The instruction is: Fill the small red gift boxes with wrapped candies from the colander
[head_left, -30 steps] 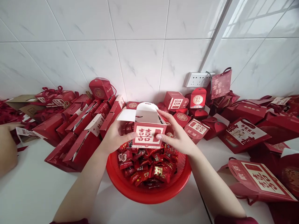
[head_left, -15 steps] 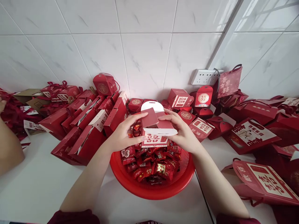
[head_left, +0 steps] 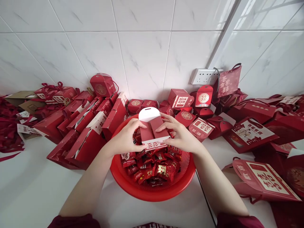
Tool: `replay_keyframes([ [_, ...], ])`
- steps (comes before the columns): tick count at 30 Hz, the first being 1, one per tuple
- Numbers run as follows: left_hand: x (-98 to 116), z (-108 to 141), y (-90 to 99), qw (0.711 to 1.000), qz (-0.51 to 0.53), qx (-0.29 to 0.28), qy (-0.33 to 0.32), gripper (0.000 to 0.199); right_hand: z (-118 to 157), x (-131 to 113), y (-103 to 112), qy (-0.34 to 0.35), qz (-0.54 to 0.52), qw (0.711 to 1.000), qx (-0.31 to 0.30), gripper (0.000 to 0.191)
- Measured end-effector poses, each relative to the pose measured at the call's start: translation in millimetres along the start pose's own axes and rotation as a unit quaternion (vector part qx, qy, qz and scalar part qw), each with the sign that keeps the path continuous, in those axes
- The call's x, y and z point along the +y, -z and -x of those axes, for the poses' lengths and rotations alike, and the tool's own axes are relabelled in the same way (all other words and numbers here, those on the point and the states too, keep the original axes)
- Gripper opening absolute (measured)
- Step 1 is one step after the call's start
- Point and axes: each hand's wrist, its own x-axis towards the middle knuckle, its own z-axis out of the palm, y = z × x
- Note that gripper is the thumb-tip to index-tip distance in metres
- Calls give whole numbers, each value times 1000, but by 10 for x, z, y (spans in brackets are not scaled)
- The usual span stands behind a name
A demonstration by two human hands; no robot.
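Observation:
Between my two hands is a small red gift box (head_left: 149, 130) with a white-backed flap standing up at its far side. Its two red inner flaps lie folded in, side by side. My left hand (head_left: 129, 136) grips the box's left side, thumb low at the front. From the right, my right hand (head_left: 177, 132) holds it, with fingers over the right inner flap. Beneath the box, a red plastic basket (head_left: 152, 195) holds many wrapped candies (head_left: 154, 169), mostly red with gold and white print. The box covers the candies at the back.
Red gift boxes (head_left: 89, 142) stand in rows on the left. Others, such as a large printed box (head_left: 267, 180), crowd the right side. Small boxes (head_left: 181, 98) sit along the tiled wall, below a white power strip (head_left: 206, 76). Dark red ribbons (head_left: 9, 126) lie far left.
The inner flaps, raised and uneven before, now lie flatter side by side. The front white flap has tipped toward me. The other person's arm at the far left has gone from view.

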Motion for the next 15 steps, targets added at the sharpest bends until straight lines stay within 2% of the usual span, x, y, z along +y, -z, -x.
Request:
replay_keyframes([
  [5, 44, -6, -19, 1000, -19, -1, -9, 51, 4, -7, -48, -32, -10, 999, 33, 15],
  [8, 67, 0, -38, 999, -33, 5, -7, 65, 14, 58, -81, -52, -37, 996, 69, 23],
  [13, 45, 12, -94, 999, -39, 23, 11, 117, 19, 126, -97, -64, -84, 991, 81, 86],
  [15, 32, 14, -109, 999, -25, 24, 12, 129, 20, 115, -84, -71, -76, 991, 89, 102],
])
